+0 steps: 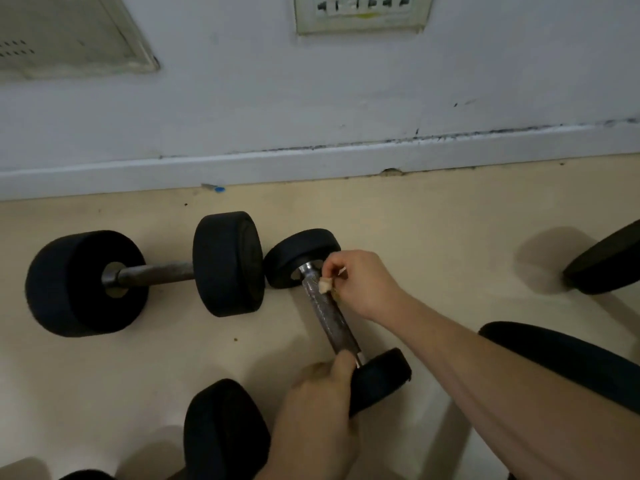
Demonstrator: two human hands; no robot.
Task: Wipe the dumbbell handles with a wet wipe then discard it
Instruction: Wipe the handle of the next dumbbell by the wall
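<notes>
On the floor [433,237], just right of the larger dumbbell [225,265], we steady the small dumbbell [298,254]: our left hand [318,420] is curled tight round its near end while our right hand [360,282] pinches a wadded wet wipe [325,285] against the handle [329,317] close to the far head. The wad looks tiny; we judge it could slip from our pinch, or miss the handle's underside, unless we turn the bar.

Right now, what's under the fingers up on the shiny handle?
A small wipe wad, pinched by the right hand against the dumbbell handle. The rest hides inside the fingers.
</notes>
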